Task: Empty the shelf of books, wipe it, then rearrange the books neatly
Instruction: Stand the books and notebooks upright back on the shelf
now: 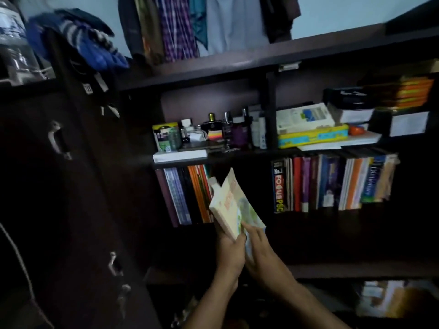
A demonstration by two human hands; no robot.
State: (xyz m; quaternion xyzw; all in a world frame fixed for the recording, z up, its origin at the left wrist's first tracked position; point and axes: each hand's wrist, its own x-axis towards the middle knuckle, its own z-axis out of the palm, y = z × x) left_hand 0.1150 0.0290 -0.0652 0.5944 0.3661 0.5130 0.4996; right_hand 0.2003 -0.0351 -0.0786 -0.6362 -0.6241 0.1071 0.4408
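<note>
Both hands' grip beneath tilted books

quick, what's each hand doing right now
Left hand: gripping the bottom of the cream book.
Right hand: fingers on the same book's cover, holding it.

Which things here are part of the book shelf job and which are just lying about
Job: cream books gripped by left hand and right hand; upright books left and right.
Lying about: perfume bottles, hanging clothes, blue cloth.
</note>
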